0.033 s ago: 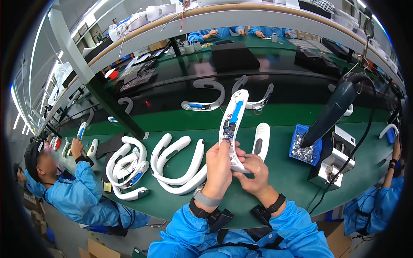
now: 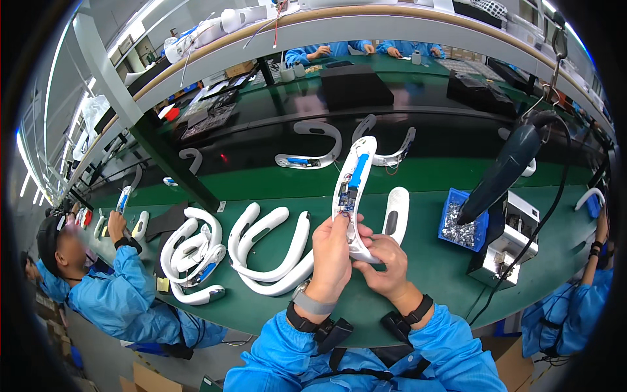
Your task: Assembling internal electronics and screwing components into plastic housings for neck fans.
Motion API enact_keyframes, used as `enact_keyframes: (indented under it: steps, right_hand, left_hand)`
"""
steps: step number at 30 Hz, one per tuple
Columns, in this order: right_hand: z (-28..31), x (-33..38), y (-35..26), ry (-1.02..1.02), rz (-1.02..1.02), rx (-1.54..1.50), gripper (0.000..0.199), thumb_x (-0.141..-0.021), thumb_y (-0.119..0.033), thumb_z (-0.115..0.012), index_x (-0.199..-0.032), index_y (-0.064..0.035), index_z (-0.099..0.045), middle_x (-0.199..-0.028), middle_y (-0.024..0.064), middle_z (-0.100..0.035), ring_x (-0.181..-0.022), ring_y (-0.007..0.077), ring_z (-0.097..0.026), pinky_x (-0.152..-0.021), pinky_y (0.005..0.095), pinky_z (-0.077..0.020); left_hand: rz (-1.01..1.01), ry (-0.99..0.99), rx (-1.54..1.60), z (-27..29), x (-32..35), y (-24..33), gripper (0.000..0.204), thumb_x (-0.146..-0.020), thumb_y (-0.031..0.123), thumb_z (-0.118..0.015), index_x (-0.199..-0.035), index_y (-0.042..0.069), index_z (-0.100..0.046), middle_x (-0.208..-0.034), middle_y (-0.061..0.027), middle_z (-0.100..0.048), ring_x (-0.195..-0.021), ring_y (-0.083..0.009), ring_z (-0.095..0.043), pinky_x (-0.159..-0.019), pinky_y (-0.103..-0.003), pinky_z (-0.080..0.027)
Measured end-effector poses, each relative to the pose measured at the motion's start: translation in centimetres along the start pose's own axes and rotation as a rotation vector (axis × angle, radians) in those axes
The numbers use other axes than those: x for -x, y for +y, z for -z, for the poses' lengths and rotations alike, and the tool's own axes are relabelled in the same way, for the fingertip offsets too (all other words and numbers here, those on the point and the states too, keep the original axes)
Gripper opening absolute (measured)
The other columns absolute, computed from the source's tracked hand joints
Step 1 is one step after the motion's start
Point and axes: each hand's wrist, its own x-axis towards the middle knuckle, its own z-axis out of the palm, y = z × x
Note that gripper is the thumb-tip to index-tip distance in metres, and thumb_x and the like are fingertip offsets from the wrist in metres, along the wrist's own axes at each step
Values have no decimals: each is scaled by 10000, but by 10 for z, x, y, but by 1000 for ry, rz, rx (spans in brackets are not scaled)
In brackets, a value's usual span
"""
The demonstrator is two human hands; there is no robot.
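Note:
Above the middle of the green bench I hold a white curved plastic housing [image 2: 363,225], its open inner side facing me. Inside it show a small circuit board [image 2: 347,196] and a blue wrapped part [image 2: 358,171]. My left hand [image 2: 331,253] is closed round the housing's near part, thumb just below the circuit board. Lower down, my right hand [image 2: 386,266] pinches the near end between thumb and fingers. Just behind and right of my hands stands another white curved piece [image 2: 397,212] with a grey oval pad. Several white U-shaped housings [image 2: 301,251] lie left of my hands.
At right, a dark hand-held power tool [image 2: 499,170] hangs from a hook over a blue bin [image 2: 484,240] of small metal parts. Beside it stands a boxy machine [image 2: 522,228]. More housings [image 2: 320,160] lie on the dark strip behind. Co-workers [image 2: 124,294] sit on both sides.

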Motion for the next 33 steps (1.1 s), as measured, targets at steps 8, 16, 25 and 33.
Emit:
enact_keyframes:
  steps: [8,16,25,33]
  right_hand:
    - [2,3,-1,1,-78,-36,481,-713,-92,-858,-1080,-60,-548,-953,142,-705,-772,314,-699,-640,366,-560]
    - [2,1,-2,-3,-2,-32,503,-703,-93,-860,-1089,-67,-539,-928,132,-702,-762,309,-699,-619,361,-553]
    - [2,-1,-6,-2,55,-8,529,-691,-92,-864,-1100,-74,-529,-893,131,-690,-727,299,-690,-580,361,-541]
    - [1,-2,-6,3,49,-40,537,-695,-93,-864,-1119,-60,-536,-913,134,-696,-742,303,-695,-604,368,-547]
  left_hand:
    - [-47,-106,48,-9,14,11,345,-1047,196,-398,-1222,-50,-566,-799,-97,-662,-710,-158,-660,-670,-280,-554]
    - [-76,-90,-57,-2,10,5,293,-1038,175,-414,-1091,-42,-602,-726,-90,-651,-611,-157,-635,-596,-275,-542]
    - [13,-139,16,3,13,12,291,-1036,158,-423,-1081,-40,-630,-772,-101,-685,-666,-147,-668,-628,-263,-555]
    - [-28,-118,-29,2,17,14,280,-1017,153,-429,-1068,-54,-611,-807,-139,-692,-680,-180,-684,-657,-292,-575]
